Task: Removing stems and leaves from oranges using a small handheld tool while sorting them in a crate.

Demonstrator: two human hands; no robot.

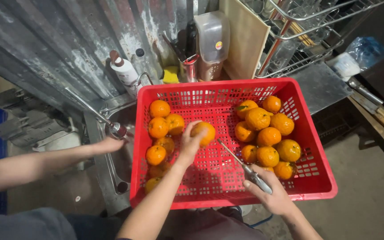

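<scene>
A red plastic basket (321, 146) holds two groups of oranges, one along its left side (158, 129) and one at the right (267, 133). My left hand (190, 146) is inside the basket, gripping a single orange (206, 131) just above its floor. My right hand (272, 195) is at the basket's near rim, closed on the metal handle of a knife (245, 168). The blade points up and left toward the held orange, its tip just short of it.
Another person's hand (110, 144) reaches from the left to a tap (116, 129) over a metal sink. Behind the basket stand a white pump bottle (124, 71), a yellow sponge (170, 74), a clear plastic container (212, 38), a wooden board (245, 35) and a wire dish rack (307, 26).
</scene>
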